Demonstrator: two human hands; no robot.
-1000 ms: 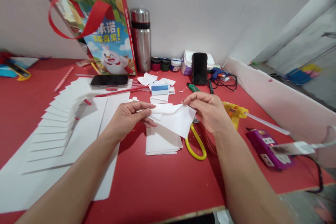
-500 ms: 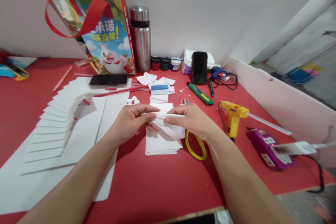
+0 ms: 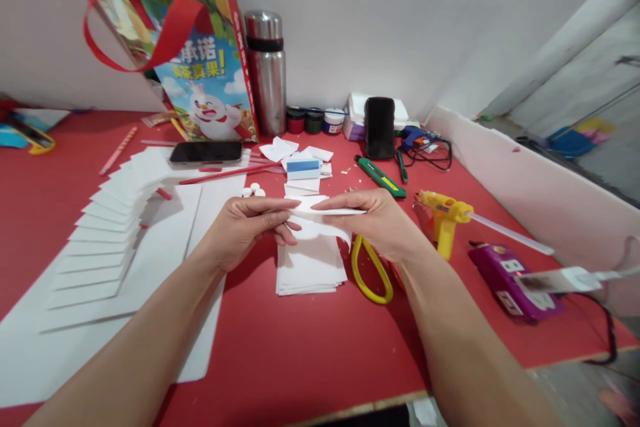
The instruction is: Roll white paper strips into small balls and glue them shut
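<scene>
Paper (image 3: 323, 221), white and folded, is pinched in both hands: the left hand (image 3: 250, 227) grips its left end between thumb and fingers, the right hand (image 3: 377, 220) its right side. Beneath them lies a stack of sheets (image 3: 307, 270). Scissors (image 3: 383, 297) rest partly hidden under the right hand; a glue gun (image 3: 447, 220) sits farther right. Left of the left hand, white cards (image 3: 97, 275) overlap. Beyond both hands stand a bottle (image 3: 270, 87) and a bag (image 3: 213, 107).

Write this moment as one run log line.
left hand: pinches folded white paper; right hand: pinches same paper; below: paper stack; nearby: yellow loop handle
</scene>
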